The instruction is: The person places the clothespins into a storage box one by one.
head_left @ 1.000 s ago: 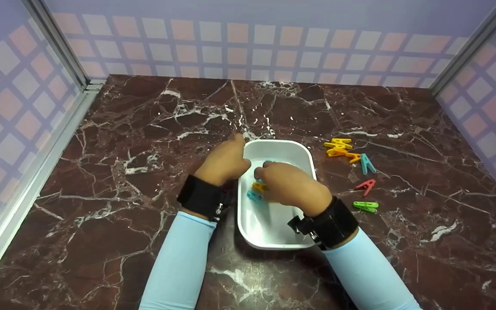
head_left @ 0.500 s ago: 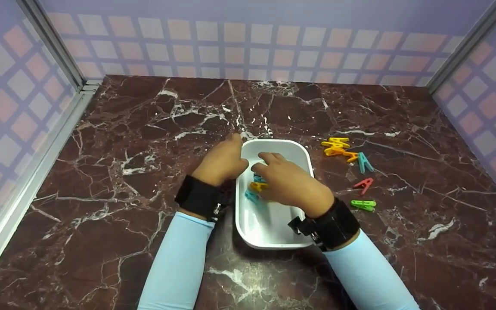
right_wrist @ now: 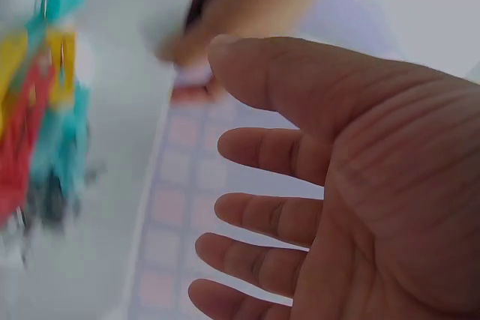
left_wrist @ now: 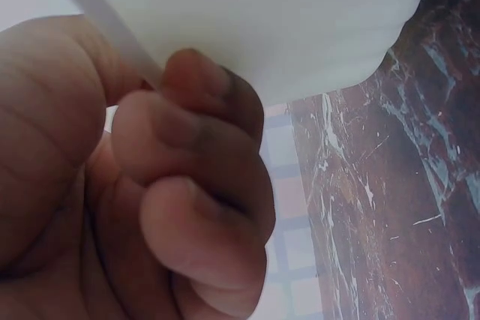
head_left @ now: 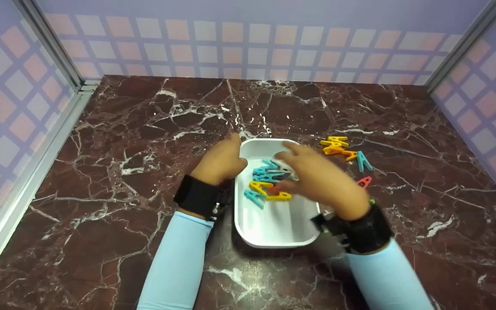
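A white rectangular tray [head_left: 274,236] stands on the marbled tabletop. My left hand [head_left: 220,160] holds its left rim, thumb over the edge and fingers curled against the outer wall [left_wrist: 262,20] in the left wrist view. Inside lie several clothespins: teal [head_left: 254,198], yellow [head_left: 279,196] and, in the right wrist view, a red clothespin [right_wrist: 28,129] among them. Over the tray's right side, my right hand [head_left: 322,178] is blurred, its fingers spread. The right wrist view shows its palm [right_wrist: 397,185] with nothing in it.
Right of the tray lie several yellow and orange clothespins [head_left: 334,145], a teal one [head_left: 364,161] and a red one [head_left: 364,182]. A green clothespin [head_left: 372,201] is mostly hidden behind the right wrist. Tiled-pattern panels [head_left: 248,47] wall the tabletop at the back and sides.
My right hand has opened its fingers and moved right from the clothespins in the tray, uncovering more of them. The left hand has stayed on the rim.
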Available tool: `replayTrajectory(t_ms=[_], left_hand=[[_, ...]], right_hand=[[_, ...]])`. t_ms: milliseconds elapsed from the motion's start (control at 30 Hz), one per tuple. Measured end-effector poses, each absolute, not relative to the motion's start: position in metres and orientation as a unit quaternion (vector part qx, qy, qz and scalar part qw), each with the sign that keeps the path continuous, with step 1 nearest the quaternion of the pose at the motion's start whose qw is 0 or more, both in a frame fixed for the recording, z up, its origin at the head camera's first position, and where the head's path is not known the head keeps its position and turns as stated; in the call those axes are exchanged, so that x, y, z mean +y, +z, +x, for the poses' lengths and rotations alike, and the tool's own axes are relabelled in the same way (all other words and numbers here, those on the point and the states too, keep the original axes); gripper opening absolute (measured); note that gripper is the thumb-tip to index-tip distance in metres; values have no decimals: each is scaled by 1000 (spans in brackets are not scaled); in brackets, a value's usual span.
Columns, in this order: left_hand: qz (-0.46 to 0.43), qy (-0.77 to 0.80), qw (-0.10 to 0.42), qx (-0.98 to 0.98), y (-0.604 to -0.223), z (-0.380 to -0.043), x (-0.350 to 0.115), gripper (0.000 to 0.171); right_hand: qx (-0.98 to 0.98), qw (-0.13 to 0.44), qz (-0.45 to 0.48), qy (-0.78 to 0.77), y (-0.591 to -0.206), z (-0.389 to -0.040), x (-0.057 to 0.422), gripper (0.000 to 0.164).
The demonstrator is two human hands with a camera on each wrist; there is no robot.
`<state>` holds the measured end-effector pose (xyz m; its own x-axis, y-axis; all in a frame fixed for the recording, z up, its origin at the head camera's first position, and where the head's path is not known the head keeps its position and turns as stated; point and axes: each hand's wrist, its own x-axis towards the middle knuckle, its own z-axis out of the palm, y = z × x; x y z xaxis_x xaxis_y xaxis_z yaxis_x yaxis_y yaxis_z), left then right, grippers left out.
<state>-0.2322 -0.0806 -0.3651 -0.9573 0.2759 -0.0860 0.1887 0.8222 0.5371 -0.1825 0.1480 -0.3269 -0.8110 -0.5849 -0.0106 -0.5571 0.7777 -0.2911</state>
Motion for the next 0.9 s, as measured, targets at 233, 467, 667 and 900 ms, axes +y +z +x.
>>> replayTrajectory(t_ms=[233,467,667,900], left_hand=[[125,267,72,953,-365,-231,-78,58],[111,274,78,952,-363,-231,-80,62],[122,271,76,952,-364,-231,-80,58],[126,271,80,951,-366,-232,-82,62]], right_hand=[[944,14,-286,-168,-326,-197,219,44],[956,119,-190,-189,-336,-211,268,46],[953,177,-124,-212,-350,-219,291,38],[957,202,-124,-169,-367,-228,302,16]])
